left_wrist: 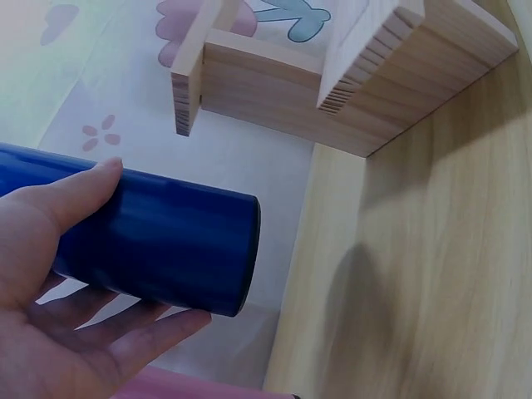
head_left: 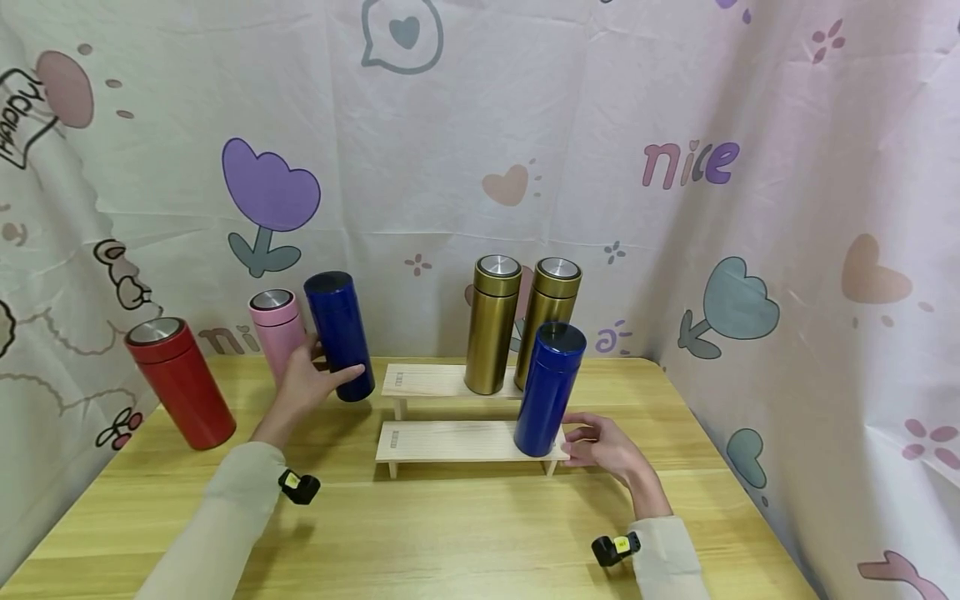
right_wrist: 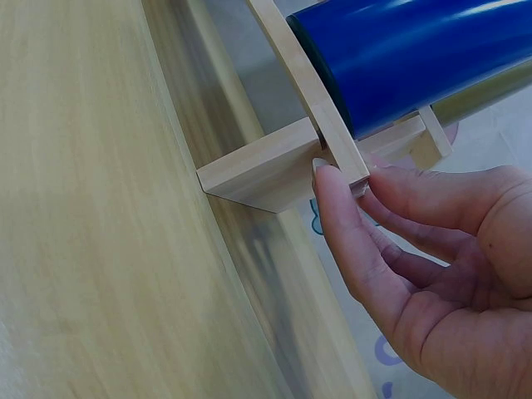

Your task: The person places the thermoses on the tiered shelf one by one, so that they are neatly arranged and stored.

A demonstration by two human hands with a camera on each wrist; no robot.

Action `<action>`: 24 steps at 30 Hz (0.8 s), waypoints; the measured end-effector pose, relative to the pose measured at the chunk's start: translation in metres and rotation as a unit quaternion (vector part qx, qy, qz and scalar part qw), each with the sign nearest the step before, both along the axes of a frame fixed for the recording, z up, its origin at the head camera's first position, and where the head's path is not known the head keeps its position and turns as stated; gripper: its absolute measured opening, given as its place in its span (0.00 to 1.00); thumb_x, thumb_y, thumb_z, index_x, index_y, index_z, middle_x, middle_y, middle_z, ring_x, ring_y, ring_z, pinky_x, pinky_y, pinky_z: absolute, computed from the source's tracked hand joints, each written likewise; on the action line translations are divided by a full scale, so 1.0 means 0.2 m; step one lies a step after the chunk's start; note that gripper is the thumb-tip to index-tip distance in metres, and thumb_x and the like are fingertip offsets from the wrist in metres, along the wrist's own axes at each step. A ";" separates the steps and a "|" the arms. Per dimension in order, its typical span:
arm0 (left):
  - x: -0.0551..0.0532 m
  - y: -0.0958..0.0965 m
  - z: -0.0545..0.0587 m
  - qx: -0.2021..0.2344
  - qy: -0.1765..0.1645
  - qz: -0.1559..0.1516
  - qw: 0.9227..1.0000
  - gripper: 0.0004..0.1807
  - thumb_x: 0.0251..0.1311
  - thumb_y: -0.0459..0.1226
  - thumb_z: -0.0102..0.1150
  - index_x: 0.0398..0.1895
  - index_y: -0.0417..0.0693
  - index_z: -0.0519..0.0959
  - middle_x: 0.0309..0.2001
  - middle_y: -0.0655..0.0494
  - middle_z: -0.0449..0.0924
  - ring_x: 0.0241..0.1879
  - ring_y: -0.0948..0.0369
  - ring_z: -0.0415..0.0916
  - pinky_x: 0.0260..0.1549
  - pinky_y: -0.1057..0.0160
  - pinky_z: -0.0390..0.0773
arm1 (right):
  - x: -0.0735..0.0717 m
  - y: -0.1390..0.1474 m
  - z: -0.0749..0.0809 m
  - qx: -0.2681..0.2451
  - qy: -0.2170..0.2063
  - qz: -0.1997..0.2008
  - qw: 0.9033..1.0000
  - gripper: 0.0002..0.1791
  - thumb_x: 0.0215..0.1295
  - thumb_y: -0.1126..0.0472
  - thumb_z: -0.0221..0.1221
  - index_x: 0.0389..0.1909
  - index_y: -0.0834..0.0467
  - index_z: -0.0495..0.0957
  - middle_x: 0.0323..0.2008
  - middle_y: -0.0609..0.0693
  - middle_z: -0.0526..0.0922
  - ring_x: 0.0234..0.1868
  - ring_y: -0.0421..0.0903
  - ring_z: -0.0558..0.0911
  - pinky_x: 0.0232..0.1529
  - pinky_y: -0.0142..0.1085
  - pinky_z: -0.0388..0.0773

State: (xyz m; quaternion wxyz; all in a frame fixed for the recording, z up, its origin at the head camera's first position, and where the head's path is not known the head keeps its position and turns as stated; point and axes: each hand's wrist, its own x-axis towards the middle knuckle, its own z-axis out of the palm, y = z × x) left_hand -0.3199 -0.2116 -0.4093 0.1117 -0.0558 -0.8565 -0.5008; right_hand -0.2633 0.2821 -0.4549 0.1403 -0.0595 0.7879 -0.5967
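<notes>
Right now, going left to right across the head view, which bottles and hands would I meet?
Red bottle → pink bottle → first blue bottle gripped by the left hand → left gold bottle → second blue bottle on the lower wooden shelf → right hand. The other gold bottle overlaps its blue neighbour, so it's unplaced.

The pink bottle (head_left: 276, 329) is partly hidden by the left hand (head_left: 306, 382), the right gold bottle (head_left: 552, 298) by the front blue bottle (head_left: 550, 392). Stamping (head_left: 394, 439) on the lower shelf (head_left: 457, 442) cannot be read. In the left wrist view, the held blue bottle (left_wrist: 166, 237) is cropped.
</notes>
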 end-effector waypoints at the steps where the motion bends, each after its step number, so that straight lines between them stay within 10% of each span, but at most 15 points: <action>1: 0.00 0.00 0.00 0.001 0.000 -0.001 1.000 0.50 0.62 0.47 0.73 0.78 0.36 0.55 0.71 0.26 0.66 0.66 0.31 0.71 0.66 0.33 0.72 | 0.00 0.00 0.00 -0.001 0.000 0.000 1.000 0.33 0.69 0.71 0.62 0.71 0.72 0.63 0.45 0.60 0.78 0.38 0.46 0.85 0.49 0.48 0.89; 24: 0.03 -0.02 0.09 0.006 -0.009 -0.013 1.000 0.52 0.61 0.48 0.73 0.79 0.38 0.53 0.72 0.27 0.66 0.66 0.31 0.72 0.66 0.31 0.71 | -0.01 0.00 -0.01 -0.002 0.004 0.002 1.000 0.33 0.69 0.71 0.62 0.71 0.73 0.63 0.44 0.58 0.78 0.38 0.45 0.84 0.49 0.46 0.89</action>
